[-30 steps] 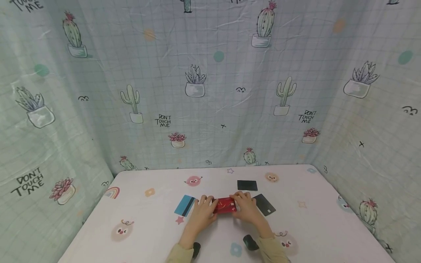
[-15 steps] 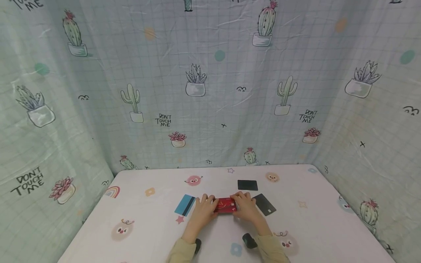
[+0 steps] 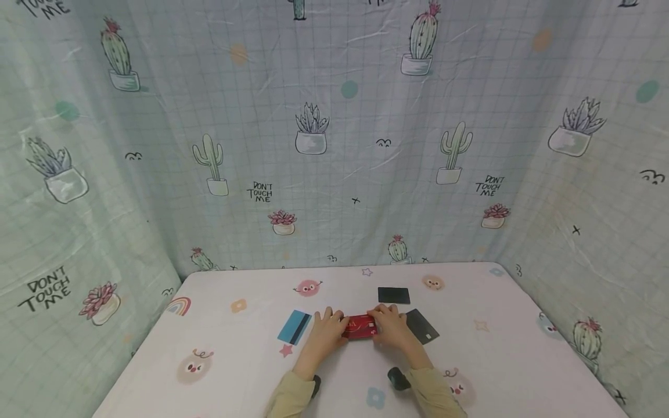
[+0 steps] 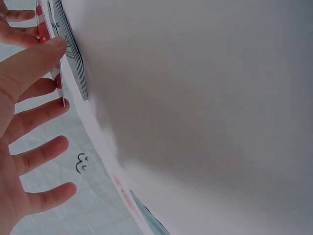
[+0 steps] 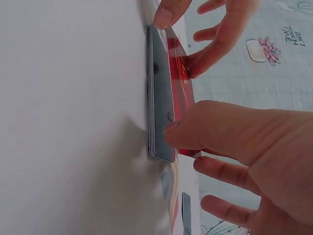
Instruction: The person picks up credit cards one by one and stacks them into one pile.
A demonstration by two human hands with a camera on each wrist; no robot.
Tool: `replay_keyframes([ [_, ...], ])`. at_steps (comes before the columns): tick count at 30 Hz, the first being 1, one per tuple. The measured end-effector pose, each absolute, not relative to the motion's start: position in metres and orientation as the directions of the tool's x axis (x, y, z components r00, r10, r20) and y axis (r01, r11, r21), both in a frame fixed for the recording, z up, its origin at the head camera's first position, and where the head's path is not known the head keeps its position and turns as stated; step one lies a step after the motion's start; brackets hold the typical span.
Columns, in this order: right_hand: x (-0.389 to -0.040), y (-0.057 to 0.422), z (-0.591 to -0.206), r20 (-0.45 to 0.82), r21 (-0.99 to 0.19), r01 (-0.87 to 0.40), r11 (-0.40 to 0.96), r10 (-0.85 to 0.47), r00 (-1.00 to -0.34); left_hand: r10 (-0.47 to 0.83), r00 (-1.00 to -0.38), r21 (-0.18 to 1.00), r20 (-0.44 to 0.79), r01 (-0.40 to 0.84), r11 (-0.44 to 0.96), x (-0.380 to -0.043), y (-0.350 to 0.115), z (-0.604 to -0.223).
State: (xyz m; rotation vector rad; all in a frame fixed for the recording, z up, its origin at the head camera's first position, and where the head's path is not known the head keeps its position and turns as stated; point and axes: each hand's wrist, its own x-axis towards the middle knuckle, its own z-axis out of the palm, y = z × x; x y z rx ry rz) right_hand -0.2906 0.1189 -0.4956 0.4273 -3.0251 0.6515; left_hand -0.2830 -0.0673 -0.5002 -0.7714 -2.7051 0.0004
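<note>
Between my two hands a red bank card (image 3: pixel 360 328) is held by its short ends at the middle of the table. My left hand (image 3: pixel 324 335) grips its left end, thumb on the near side and fingers on the far side. At the other end my right hand (image 3: pixel 393 328) pinches it the same way. In the right wrist view the red card (image 5: pixel 180 81) is tilted up along a stack of cards (image 5: pixel 160 98) with a dark top, and the right thumb overlaps that stack. The same stack (image 4: pixel 73 54) shows edge-on beside the thumb in the left wrist view.
A blue card (image 3: pixel 294 327) with a dark stripe lies left of my hands. To the right is a dark grey card (image 3: pixel 422 326), and behind it a black card (image 3: pixel 394 295). A patterned curtain (image 3: pixel 334 174) hangs behind the white table (image 3: pixel 235 360).
My left hand has shifted slightly to the right along the red card, covering a little more of it. The right hand and the loose cards stay about where they were.
</note>
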Motion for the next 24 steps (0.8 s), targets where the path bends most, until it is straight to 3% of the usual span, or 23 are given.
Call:
replay_keyframes([
  [24,-0.2927,0.1189,-0.4971,0.121,-0.292,-0.365,0.884,-0.344,-0.931,0.526,-0.798,-0.113,0.294,0.517,0.848,-0.2901,-0.0665,-0.5085],
])
